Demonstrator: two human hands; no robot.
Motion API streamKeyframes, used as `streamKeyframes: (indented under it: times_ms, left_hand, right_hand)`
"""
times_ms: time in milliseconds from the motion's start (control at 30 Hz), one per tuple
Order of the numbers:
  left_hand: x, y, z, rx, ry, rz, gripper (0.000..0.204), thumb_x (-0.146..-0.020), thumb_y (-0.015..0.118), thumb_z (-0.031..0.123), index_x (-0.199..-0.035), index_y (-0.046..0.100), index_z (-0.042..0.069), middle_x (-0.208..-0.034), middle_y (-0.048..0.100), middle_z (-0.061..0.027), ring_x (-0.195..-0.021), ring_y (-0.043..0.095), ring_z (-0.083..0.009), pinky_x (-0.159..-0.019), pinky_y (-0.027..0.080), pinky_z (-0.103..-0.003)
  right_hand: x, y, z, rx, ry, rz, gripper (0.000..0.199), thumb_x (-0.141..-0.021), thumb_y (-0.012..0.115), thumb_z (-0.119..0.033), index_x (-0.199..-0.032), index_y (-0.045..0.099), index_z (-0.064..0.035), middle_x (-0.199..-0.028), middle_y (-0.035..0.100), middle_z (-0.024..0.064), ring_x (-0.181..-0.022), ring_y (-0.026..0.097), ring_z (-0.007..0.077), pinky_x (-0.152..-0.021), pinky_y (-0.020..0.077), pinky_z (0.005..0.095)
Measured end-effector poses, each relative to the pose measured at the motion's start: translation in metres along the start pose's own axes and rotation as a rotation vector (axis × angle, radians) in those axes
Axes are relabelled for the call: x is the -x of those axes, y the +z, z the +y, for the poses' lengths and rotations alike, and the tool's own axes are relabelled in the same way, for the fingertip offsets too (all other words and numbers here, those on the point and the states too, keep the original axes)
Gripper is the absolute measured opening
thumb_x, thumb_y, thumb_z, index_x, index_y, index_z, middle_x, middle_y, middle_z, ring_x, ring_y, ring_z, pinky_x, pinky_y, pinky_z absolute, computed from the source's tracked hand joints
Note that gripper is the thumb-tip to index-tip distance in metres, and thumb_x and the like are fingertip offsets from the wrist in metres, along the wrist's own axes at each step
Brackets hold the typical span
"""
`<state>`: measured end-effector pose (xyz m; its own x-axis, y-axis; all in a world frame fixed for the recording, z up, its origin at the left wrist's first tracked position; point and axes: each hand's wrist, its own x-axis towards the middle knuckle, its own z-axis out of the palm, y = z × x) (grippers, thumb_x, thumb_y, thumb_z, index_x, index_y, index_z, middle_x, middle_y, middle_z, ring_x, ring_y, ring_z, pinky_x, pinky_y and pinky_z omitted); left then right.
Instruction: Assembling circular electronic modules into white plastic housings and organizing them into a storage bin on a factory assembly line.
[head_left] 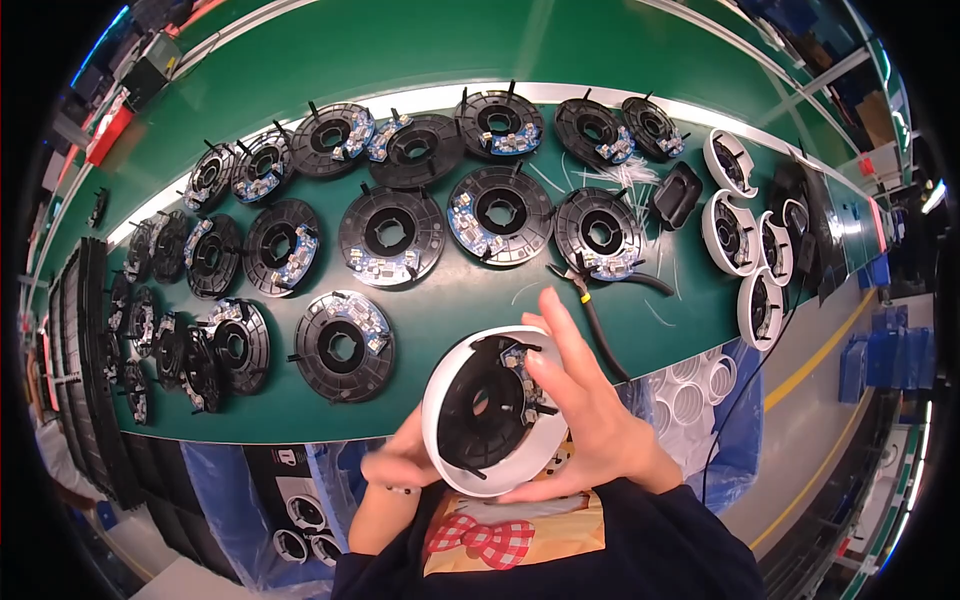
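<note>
Just beyond the bench's front edge I hold a white round housing (432, 410), tilted toward me. Inside it sits a black disc (462, 410) with a hole in the middle, short black posts and a blue circuit board (524, 372). My right hand (610, 425) grips the housing's right side, its fingers bent over the rim near the board and the index finger raised. On the lower left, my left hand (405, 455) closes against the outside wall, some fingers hidden and slightly blurred. Black-handled cutters (597, 325) lie past my right hand.
Several black discs with blue boards (345, 345) stand in rows on the green bench (450, 300). Several filled white housings (728, 235) are at the right, near a black tray (677, 196) and clear strip offcuts (630, 172). Blue-lined bins (740, 400) with white rings sit below the edge.
</note>
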<state>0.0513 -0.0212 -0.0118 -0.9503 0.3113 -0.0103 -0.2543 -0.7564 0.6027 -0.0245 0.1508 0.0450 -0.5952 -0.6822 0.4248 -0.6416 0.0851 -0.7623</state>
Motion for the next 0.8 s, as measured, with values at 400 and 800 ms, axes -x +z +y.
streamKeyframes:
  times_ms: [400, 800]
  left_hand:
    - [-0.027, 0.017, 0.000, 0.241, 0.093, 0.164, 0.080, -0.078, 0.034, 0.056, -0.133, 0.012, 0.002, -0.136, 0.019, -0.0178, -0.122, 0.030, -0.0274, -0.099, 0.028, -0.038]
    - [-0.024, 0.006, -0.006, 0.233, 0.083, 0.176, 0.083, -0.078, 0.032, 0.059, -0.132, 0.012, -0.001, -0.133, 0.024, -0.0186, -0.121, 0.030, -0.0301, -0.097, 0.029, -0.044]
  right_hand:
    - [0.003, 0.013, -0.010, 0.138, 0.181, -0.178, 0.099, -0.052, 0.076, -0.029, -0.130, 0.020, -0.0024, -0.133, 0.008, 0.0310, -0.121, 0.013, 0.0510, -0.093, 0.0204, 0.0581]
    - [0.009, 0.007, -0.008, -0.119, 0.270, 0.089, 0.107, -0.049, 0.080, -0.031, -0.129, 0.018, 0.0016, -0.131, 0.022, 0.0247, -0.119, 0.027, 0.0385, -0.094, 0.0273, 0.0437]
